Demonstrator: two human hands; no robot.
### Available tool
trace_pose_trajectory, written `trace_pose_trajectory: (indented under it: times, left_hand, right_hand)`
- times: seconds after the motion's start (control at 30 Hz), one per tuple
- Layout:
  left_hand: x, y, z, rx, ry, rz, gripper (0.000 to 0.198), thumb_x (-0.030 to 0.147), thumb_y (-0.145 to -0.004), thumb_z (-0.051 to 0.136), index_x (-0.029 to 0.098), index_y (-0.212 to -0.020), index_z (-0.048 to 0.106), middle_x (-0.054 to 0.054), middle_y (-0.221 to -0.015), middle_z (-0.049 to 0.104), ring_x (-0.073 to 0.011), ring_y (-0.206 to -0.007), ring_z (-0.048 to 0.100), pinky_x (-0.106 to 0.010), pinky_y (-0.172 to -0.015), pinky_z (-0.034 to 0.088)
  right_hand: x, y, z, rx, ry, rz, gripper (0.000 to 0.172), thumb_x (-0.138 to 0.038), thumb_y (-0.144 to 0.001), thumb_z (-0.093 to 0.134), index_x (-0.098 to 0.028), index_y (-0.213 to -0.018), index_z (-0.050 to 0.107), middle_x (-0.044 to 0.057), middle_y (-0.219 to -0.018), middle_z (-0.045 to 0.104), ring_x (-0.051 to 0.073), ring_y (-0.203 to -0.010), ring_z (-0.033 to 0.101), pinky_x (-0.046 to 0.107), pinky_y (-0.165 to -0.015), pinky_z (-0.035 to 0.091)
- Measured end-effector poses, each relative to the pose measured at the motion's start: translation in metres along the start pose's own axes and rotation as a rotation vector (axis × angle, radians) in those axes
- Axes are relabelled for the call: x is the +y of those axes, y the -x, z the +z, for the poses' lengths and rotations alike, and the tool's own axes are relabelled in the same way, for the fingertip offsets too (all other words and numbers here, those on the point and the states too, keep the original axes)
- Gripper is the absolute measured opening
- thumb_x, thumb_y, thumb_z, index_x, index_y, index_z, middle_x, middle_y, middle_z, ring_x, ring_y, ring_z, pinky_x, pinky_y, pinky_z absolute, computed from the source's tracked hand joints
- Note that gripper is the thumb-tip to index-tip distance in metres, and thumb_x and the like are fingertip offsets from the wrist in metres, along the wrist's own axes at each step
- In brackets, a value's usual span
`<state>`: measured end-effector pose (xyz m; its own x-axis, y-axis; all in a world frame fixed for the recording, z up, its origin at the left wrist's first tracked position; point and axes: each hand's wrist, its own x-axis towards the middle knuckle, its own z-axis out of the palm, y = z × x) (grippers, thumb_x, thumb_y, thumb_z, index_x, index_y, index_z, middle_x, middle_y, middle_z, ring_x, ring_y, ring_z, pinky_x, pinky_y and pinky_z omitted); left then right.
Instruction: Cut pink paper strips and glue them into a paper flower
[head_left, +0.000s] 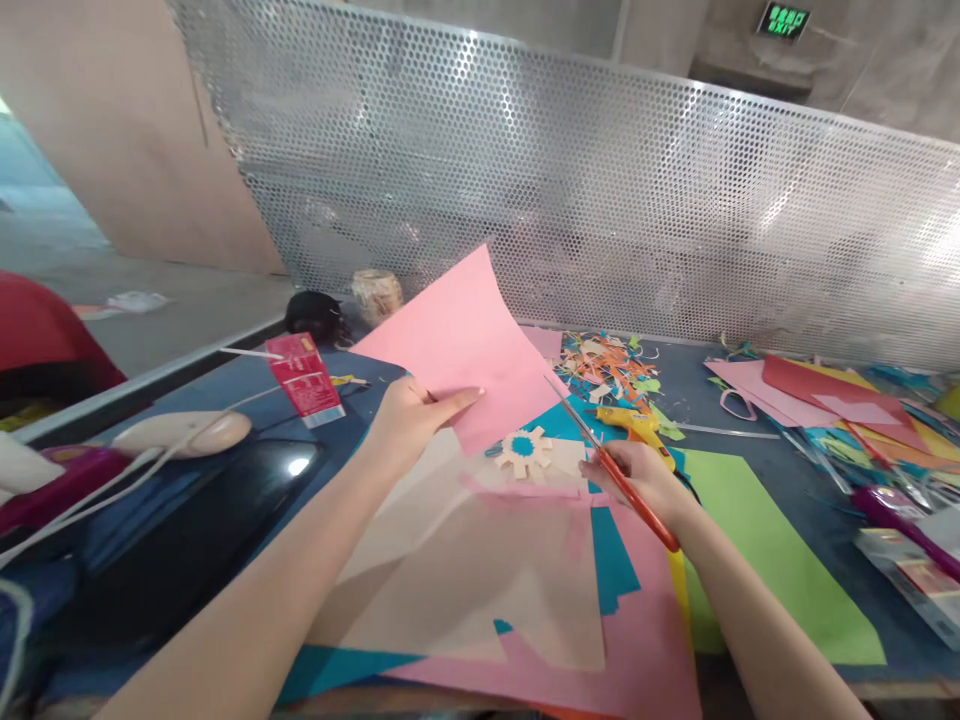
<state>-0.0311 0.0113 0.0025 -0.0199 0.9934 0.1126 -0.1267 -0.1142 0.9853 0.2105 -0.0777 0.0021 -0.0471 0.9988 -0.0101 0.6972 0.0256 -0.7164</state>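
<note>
My left hand (411,418) pinches a pink sheet of paper (469,345) by its lower edge and holds it up above the table. My right hand (637,478) grips orange-handled scissors (600,450), whose blades point up and left and touch the sheet's right edge. Below the sheet lie a beige and blue paper cog shape (525,452) and large beige (480,590), pink (645,640) and teal sheets.
A yellow glue gun (634,425) lies just beyond my right hand, near a heap of paper scraps (611,365). A green sheet (772,550) and more coloured paper (832,400) lie right. A red carton (304,378), cables and a black tray (187,530) sit left. A perforated metal screen (600,200) stands behind.
</note>
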Motion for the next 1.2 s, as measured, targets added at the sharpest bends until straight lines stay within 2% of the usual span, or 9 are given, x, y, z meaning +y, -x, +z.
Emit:
trace_pose_trajectory:
  times: [0.1,0.33,0.9,1.2]
  left_hand:
    - [-0.0014,-0.0015,-0.0006,-0.043,-0.030,0.029,0.029,0.033,-0.047,0.081,0.012,-0.063,0.070,-0.004,-0.060,0.067,-0.0147,-0.055,0.060,-0.023,-0.051,0.048]
    - [0.0021,-0.0007,0.0010,-0.060,0.066,0.007,0.031,0.029,-0.045,0.082,0.013,-0.069,0.071,-0.006,-0.072,0.071,-0.0178,-0.063,0.064,-0.025,-0.057,0.052]
    - [0.0042,0.0016,0.0023,-0.060,0.012,0.016,0.023,0.026,-0.048,0.081,0.014,-0.065,0.071,-0.004,-0.068,0.071,-0.0148,-0.058,0.062,-0.023,-0.056,0.051]
    - [0.0075,0.0034,0.0054,-0.046,0.054,-0.020,0.027,0.024,-0.044,0.082,0.014,-0.067,0.071,-0.005,-0.071,0.071,-0.0173,-0.063,0.064,-0.024,-0.058,0.051]
  right_hand:
    - [0.0000,0.0001,-0.0001,-0.011,0.007,0.001,0.038,-0.050,-0.071,0.057,-0.019,-0.057,0.039,-0.005,-0.052,0.032,0.009,-0.049,0.033,0.024,-0.046,0.024]
    - [0.0006,-0.0004,0.0006,-0.013,-0.010,-0.008,0.036,-0.050,-0.070,0.057,-0.017,-0.061,0.046,-0.004,-0.052,0.036,0.010,-0.049,0.036,0.024,-0.045,0.027]
    - [-0.0039,0.0016,-0.0004,-0.023,-0.004,0.028,0.041,-0.053,-0.070,0.056,-0.018,-0.057,0.039,-0.005,-0.051,0.034,0.008,-0.048,0.033,0.024,-0.045,0.025]
    - [-0.0020,0.0010,0.0003,-0.022,0.026,0.050,0.042,-0.054,-0.069,0.056,-0.019,-0.057,0.038,-0.005,-0.051,0.034,0.009,-0.047,0.035,0.024,-0.045,0.025]
